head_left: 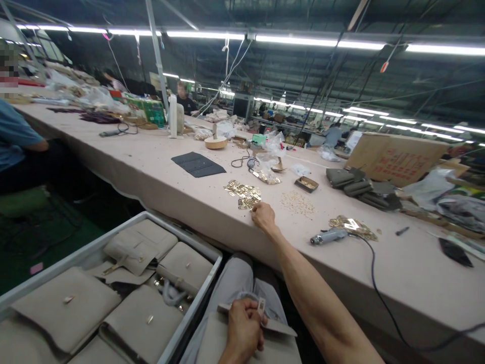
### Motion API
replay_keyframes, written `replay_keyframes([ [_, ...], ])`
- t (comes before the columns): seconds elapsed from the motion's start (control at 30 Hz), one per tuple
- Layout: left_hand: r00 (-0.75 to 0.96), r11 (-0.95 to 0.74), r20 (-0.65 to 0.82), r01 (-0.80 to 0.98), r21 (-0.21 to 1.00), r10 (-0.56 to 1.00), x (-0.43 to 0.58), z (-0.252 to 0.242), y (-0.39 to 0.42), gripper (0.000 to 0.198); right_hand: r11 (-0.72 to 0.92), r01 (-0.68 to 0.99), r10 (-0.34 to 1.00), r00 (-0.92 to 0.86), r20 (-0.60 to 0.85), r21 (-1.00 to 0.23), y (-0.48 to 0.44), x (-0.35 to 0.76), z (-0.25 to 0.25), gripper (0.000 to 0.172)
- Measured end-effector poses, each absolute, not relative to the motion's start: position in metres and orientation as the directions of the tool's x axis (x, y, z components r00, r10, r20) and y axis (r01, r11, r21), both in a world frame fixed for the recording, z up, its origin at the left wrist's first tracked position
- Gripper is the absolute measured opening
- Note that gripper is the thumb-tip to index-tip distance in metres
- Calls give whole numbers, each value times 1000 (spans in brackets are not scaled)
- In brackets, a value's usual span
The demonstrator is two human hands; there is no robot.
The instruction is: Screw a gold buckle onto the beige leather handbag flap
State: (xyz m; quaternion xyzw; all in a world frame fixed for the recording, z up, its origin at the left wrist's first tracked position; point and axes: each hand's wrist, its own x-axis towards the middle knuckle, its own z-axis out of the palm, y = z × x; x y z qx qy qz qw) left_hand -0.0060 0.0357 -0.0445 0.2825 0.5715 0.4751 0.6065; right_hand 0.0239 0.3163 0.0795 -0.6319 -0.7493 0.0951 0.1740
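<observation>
Left hand (242, 323)'s pinching the flap (279, 328) of a beige bag (212, 337) sitting on the lap (235, 275). Right hand (263, 215)'s curled at the gold metal pieces (242, 191) on the bench (151, 151), can't tell if it's gripping one.

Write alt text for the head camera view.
A seated person's right hand is at a pile of gold metal pieces on a table; the left hand holds a beige bag on their lap, beside a crate of similar bags.
</observation>
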Motion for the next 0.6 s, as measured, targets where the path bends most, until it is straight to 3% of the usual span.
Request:
replay_keyframes([
  [0.17, -102, 388, -415, -211, 897, 904, -8, -38, 39, 26, 213, 910, 977, -189, 102, -356, 312, 33, 81, 7],
  [0.3, -95, 389, -419, -232, 892, 903, -8, -36, 42, 27, 200, 903, 979, -176, 98, -380, 317, 35, 81, 13],
  [0.6, -97, 393, -414, -180, 902, 905, -9, -33, 43, 21, 208, 806, 974, -221, 44, -554, 326, 44, 83, 8],
])
